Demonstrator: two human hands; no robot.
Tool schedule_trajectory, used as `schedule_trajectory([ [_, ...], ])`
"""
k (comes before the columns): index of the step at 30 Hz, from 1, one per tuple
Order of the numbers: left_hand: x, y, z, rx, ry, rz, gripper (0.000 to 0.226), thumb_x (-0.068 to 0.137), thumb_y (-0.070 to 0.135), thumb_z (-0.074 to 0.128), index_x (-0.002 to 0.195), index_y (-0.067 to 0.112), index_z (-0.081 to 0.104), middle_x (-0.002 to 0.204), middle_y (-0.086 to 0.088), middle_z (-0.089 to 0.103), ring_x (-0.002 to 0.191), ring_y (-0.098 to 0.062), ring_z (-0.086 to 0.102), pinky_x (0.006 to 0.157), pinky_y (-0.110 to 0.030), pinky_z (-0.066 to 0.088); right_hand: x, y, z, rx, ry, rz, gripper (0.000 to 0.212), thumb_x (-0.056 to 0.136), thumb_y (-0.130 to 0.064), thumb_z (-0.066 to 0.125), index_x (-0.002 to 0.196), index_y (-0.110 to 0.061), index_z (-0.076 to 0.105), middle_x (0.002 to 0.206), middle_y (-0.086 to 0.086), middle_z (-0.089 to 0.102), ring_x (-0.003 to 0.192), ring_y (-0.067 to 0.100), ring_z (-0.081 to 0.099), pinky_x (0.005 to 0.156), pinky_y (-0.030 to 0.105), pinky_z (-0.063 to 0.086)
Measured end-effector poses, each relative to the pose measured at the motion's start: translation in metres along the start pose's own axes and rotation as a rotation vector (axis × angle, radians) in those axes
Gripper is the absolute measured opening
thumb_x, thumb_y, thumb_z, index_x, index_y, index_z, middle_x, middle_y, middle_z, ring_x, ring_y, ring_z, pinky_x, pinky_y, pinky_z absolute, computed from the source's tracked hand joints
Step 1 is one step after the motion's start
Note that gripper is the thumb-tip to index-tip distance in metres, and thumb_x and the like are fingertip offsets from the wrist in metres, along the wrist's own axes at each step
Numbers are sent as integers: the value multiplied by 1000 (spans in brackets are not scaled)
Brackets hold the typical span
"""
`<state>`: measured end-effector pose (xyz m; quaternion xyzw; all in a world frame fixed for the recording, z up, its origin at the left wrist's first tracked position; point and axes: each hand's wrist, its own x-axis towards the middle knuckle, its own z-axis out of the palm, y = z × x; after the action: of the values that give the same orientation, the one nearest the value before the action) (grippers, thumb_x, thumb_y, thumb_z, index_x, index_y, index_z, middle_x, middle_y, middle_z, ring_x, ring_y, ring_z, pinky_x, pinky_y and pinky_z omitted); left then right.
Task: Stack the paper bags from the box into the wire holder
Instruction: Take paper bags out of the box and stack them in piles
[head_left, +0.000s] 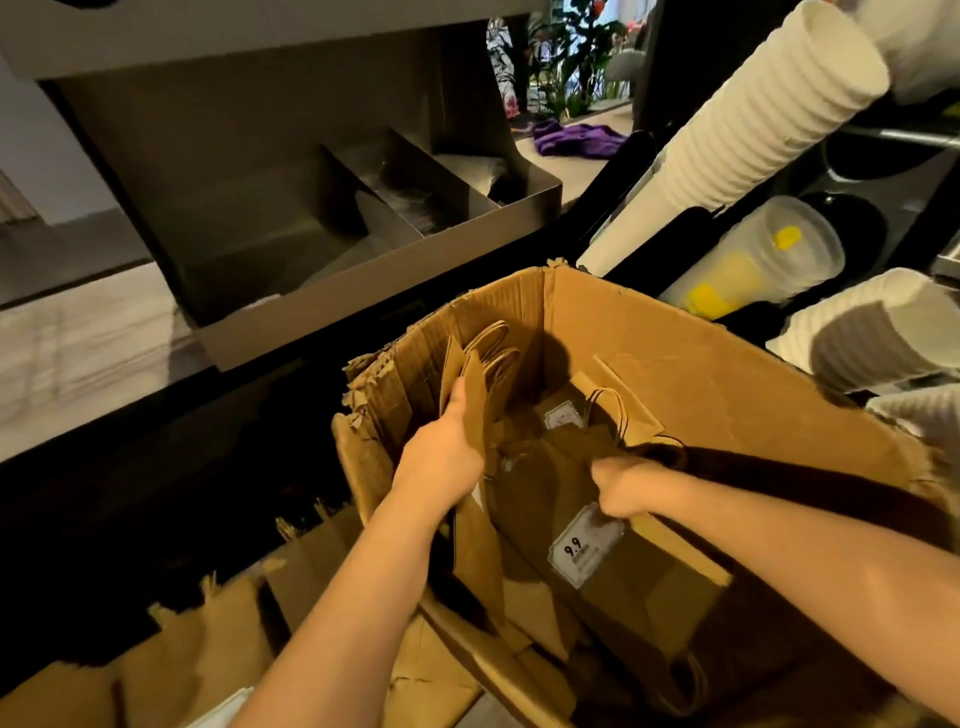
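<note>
Deep inside the torn, corrugated cardboard box (727, 374), the left hand (441, 457) grips a sheaf of upright brown kraft bags (475, 395) with twisted paper handles against the left wall. The right hand (623, 488) curls over the top edge of a flat bag (649, 577) bearing a white label (584, 545). Behind stand a divided steel tray (363, 270) on a pale counter (78, 353), ribbed white cups (753, 124) and a purple cloth (576, 137).

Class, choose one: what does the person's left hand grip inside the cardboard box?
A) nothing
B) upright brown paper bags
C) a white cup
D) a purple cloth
B: the left hand grips the upright brown paper bags standing by the torn wall of the cardboard box.
</note>
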<state>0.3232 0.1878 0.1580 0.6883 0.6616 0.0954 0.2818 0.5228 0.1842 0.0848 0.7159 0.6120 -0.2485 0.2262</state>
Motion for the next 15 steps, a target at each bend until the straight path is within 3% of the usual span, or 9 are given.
schedule_trajectory([
  [3, 2, -8, 3, 11, 11, 28, 91, 91, 8, 48, 145, 44, -16, 101, -11, 58, 75, -24, 60, 61, -34, 53, -8, 6, -18, 55, 115, -7, 49, 92, -9, 42, 140, -3, 33, 135, 16, 48, 118, 28, 52, 89, 29, 45],
  [7, 0, -19, 5, -32, 39, 81, 93, 90, 4, 47, 144, 49, -14, 122, -17, 53, 77, -24, 61, 59, -33, 52, -24, 12, -42, 100, 255, -6, 44, 91, 0, 34, 135, -3, 36, 128, 21, 54, 112, 33, 55, 72, 30, 40],
  [10, -3, -23, 6, -32, 47, 106, 85, 87, -2, 44, 149, 42, 5, 143, -13, 41, 112, -29, 56, 86, -40, 54, -29, 19, -50, 224, 357, 28, 39, 92, 0, 37, 130, -3, 44, 124, 20, 56, 112, 31, 55, 79, 29, 42],
  [11, -3, -24, 5, -42, 51, 114, 81, 87, -2, 43, 150, 37, 12, 146, -10, 38, 115, -27, 54, 90, -39, 52, -28, 22, -49, 286, 356, 58, 35, 92, 0, 37, 126, -4, 45, 119, 19, 58, 109, 29, 56, 81, 30, 43],
  [13, -4, -25, 2, -93, 55, 120, 75, 88, -3, 43, 150, 32, 18, 144, -6, 41, 103, -20, 57, 81, -32, 53, -24, 29, -45, 528, 380, 98, 22, 93, -2, 39, 112, -4, 49, 93, 10, 56, 85, 22, 55, 74, 29, 42],
  [15, -5, -25, 0, -173, 54, 119, 74, 88, -4, 42, 149, 32, 21, 144, -5, 42, 78, -8, 54, 61, -23, 48, -26, 33, -44, 769, 349, 126, 22, 92, -5, 45, 112, 0, 51, 74, 1, 42, 63, 11, 39, 68, 28, 39],
])
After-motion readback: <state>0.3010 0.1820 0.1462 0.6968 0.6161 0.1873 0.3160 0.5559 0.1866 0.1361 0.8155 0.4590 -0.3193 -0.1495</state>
